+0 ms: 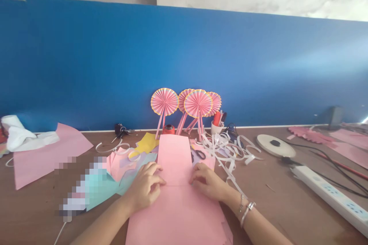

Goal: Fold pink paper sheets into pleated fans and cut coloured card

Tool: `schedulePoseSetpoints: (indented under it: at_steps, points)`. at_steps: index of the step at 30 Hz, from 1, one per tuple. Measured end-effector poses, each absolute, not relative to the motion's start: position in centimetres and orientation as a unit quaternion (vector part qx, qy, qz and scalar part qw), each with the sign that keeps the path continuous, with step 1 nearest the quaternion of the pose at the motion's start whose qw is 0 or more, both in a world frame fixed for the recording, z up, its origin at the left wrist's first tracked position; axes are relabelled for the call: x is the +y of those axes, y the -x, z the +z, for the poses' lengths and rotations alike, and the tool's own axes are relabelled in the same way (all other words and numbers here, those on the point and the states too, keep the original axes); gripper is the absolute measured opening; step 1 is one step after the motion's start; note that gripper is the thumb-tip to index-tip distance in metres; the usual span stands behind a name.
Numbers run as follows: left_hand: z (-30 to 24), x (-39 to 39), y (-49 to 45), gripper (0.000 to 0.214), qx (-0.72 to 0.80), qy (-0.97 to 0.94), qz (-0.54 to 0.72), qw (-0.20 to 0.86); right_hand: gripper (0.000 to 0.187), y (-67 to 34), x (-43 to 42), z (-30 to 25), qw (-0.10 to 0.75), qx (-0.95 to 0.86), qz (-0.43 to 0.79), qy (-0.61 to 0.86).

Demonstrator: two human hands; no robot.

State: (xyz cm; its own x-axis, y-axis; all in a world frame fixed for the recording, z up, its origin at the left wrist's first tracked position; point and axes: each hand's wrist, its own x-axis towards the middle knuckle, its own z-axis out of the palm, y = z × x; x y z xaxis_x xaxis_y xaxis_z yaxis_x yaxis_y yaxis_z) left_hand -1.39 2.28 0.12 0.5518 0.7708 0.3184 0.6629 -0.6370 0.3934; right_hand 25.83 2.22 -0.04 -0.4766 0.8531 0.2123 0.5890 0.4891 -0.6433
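A narrow pink paper strip (pixel 174 159) stands up in front of me, its lower end at a crease or edge over a wider pink sheet (pixel 175 218) on the table. My left hand (pixel 146 184) has its curled fingers and thumb closed at the strip's left edge. On the opposite edge, my right hand (pixel 207 182) pinches the paper with bent fingers; a bracelet (pixel 247 212) is on that wrist. Behind the strip, scissors (pixel 200 154) are partly hidden.
Several pink pleated paper fans (pixel 165 102) lean against the blue wall panel (pixel 100 65). White curled paper strips (pixel 230 147) lie right of centre. A power strip (pixel 330 195) with cables is on the right. Coloured sheets (pixel 99 185) and a blurred-out object lie left.
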Motion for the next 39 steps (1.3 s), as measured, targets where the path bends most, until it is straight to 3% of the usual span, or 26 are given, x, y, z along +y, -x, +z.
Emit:
schedulePoseSetpoints:
  at_steps: [6, 15, 21, 24, 29, 32, 34, 37, 39]
  points:
    - [-0.5, 2.8, 1.1, 0.016, 0.453, -0.848, 0.244, 0.132, 0.03, -25.6, 2.5, -1.0, 0.279, -0.811, 0.247, 0.452]
    - [-1.7, 3.0, 1.7, 0.034, 0.471, -0.83, 0.241, 0.175, 0.031, -25.7, 2.3, -0.7, 0.266, -0.817, 0.242, 0.451]
    - [-1.7, 3.3, 1.8, 0.038, 0.454, -0.829, 0.272, 0.181, 0.016, -25.1, 1.1, 0.9, 0.184, -0.893, 0.048, 0.407]
    - [-0.9, 3.2, 1.8, 0.035, 0.455, -0.817, 0.328, 0.136, 0.018, -24.7, 1.2, 0.6, 0.176, -0.905, -0.036, 0.386]
    - [1.0, 1.7, 1.3, 0.018, 0.453, -0.793, 0.407, -0.015, 0.017, -24.3, 1.6, 0.2, 0.339, -0.833, -0.062, 0.432]
    - [1.7, 1.0, 0.6, 0.014, 0.433, -0.805, 0.405, 0.006, 0.016, -24.2, 1.4, 0.6, 0.425, -0.8, -0.067, 0.419]
    - [2.2, 0.9, 0.5, 0.005, 0.455, -0.758, 0.468, 0.002, 0.017, -24.1, 1.2, 0.9, 0.457, -0.79, -0.073, 0.402]
    - [3.5, 0.9, 0.6, 0.014, 0.49, -0.647, 0.584, -0.02, 0.018, -24.0, 0.7, 1.3, 0.501, -0.762, -0.08, 0.403]
    - [4.5, 0.8, 0.3, 0.021, 0.488, -0.675, 0.549, 0.07, 0.019, -23.8, 0.5, 1.6, 0.519, -0.749, -0.088, 0.402]
